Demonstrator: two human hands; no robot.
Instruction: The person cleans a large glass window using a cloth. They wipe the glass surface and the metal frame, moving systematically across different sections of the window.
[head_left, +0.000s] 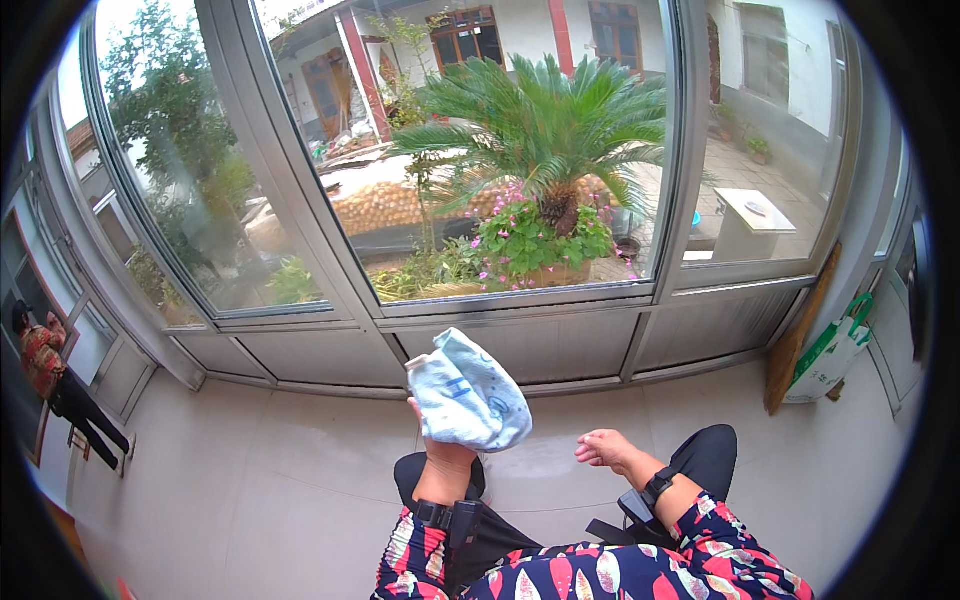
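Observation:
My left hand holds up a folded light blue cloth with darker blue lettering and spots. The cloth covers most of the fingers and stands in front of the lower metal panel of the window wall. To the right, above my knee, is my right hand, with nothing seen in it and its fingers partly curled. Facing me is a large glass window in a metal frame. Both wrists wear black straps with small devices.
At the right, a green and white bag stands beside a wooden board against the wall. Another person stands at the far left. Pale floor tiles surround me. A courtyard with a cycad lies beyond the glass.

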